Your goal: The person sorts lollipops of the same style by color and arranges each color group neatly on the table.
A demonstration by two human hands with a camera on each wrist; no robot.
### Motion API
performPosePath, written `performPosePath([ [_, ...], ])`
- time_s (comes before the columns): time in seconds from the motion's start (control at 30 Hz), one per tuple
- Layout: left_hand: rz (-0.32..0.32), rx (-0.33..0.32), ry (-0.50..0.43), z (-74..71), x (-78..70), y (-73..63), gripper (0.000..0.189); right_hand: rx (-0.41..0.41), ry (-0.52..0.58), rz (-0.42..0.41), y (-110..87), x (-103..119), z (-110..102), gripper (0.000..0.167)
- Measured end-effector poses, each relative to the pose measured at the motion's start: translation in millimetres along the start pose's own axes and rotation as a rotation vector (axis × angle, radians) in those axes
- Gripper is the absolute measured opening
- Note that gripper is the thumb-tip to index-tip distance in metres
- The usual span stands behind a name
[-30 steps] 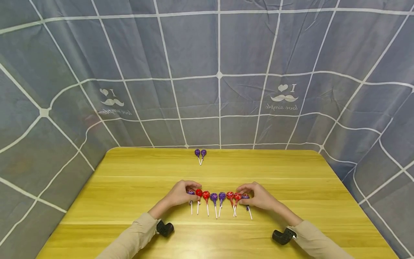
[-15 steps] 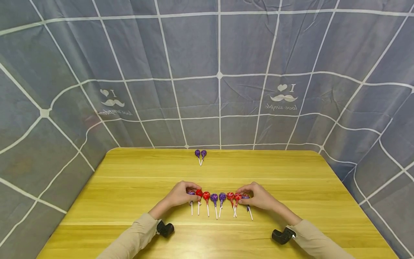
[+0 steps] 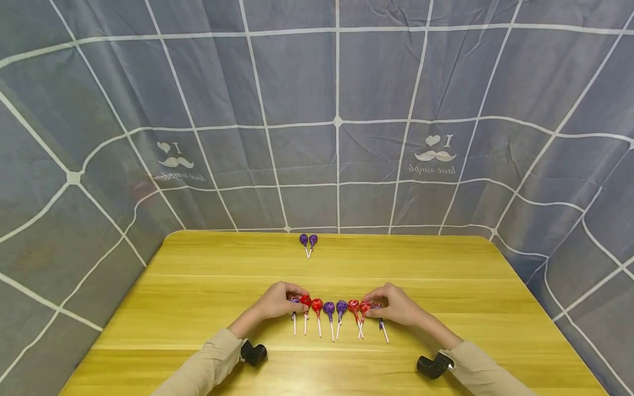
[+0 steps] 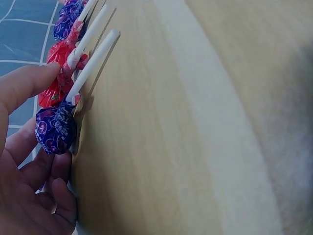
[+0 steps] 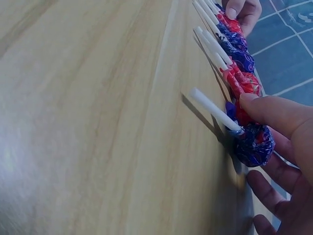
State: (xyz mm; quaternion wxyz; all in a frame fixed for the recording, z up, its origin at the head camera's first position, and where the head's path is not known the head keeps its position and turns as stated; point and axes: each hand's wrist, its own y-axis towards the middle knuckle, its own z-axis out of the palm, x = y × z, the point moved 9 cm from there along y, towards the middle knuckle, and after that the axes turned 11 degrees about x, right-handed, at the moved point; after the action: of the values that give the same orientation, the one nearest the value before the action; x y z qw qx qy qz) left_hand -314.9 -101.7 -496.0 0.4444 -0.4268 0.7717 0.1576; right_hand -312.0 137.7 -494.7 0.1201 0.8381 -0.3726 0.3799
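Note:
A row of wrapped red and purple lollipops lies across the table, sticks toward the person. At its left end, my left hand (image 3: 274, 301) pinches a red lollipop (image 4: 54, 95), thumb on the wrapper. The end purple lollipop (image 4: 55, 129) sits under that hand, against its fingers. My right hand (image 3: 398, 306) pinches a red lollipop (image 3: 365, 307) near the right end, its thumb on the wrapper in the right wrist view. Within that hand's curve is a purple lollipop (image 5: 255, 147). Between the hands lie a red lollipop (image 3: 317, 305), two purple lollipops (image 3: 335, 307) and another red lollipop (image 3: 353, 305).
Two purple lollipops (image 3: 309, 240) lie at the table's far edge, their sticks meeting in a V. The wooden table (image 3: 198, 264) reaches a grey checked curtain (image 3: 297, 154) behind and at both sides. Black wrist cameras (image 3: 253, 353) sit at both cuffs.
The head view has tipped up slightly, so everything appears a little lower in it. Both hands and the lollipops keep their places.

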Motion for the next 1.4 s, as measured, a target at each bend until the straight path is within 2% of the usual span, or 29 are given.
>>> performPosePath([
  [0.17, -0.024, 0.014, -0.002, 1.1, 3.7, -1.2, 0.032, 0.015, 0.011, -0.016, -1.1, -1.1, 2.8, 0.027],
  [0.6, -0.014, -0.010, -0.025, -0.4, 2.7, -0.4, 0.031, 0.009, 0.052, 0.006, -7.4, 0.2, -3.7, 0.032],
  [1.07, -0.018, -0.049, -0.082, -3.5, 9.2, 1.2, 0.031, -0.060, 0.041, 0.032, -8.7, -4.7, -6.4, 0.032],
  [1.4, -0.018, -0.061, -0.116, -5.1, 5.1, -0.5, 0.033, -0.070, 0.067, 0.008, -9.8, -2.2, -9.7, 0.034],
])
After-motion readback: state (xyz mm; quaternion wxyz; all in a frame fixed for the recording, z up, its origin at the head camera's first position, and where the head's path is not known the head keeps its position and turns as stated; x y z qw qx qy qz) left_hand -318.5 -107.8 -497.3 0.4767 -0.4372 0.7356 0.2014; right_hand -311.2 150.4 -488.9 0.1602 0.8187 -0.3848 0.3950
